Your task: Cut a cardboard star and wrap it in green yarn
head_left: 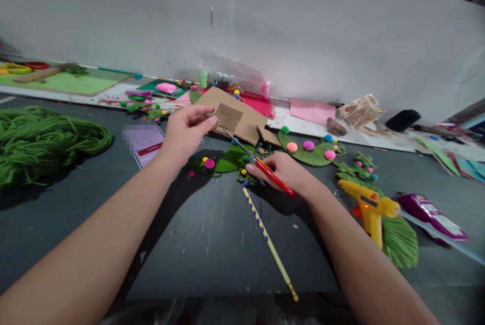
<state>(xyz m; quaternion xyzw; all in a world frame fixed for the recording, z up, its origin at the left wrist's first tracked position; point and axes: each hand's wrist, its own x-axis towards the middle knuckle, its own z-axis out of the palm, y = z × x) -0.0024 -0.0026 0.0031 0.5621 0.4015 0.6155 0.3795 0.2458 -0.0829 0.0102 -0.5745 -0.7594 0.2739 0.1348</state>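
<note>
My left hand (189, 130) pinches the left edge of a small brown cardboard piece (228, 117) with dark lines drawn on it. In my right hand (278, 171) are red-handled scissors (275, 177), their blades pointing up and left toward the lower edge of that piece. A larger sheet of cardboard (248, 107) lies behind the small one. Green leaf shapes (231, 158) with coloured pompoms lie beneath and around my hands. Below them a pale pencil (267, 239) with purple dots rests on the dark table (212, 264).
Green yarn (49, 143) is heaped at the left, beside a phone (146, 145). A yellow glue gun (369, 209) rests at the right by a green leaf (399, 241) and a purple packet (432, 216). Pink paper (312, 111) lies near the wall.
</note>
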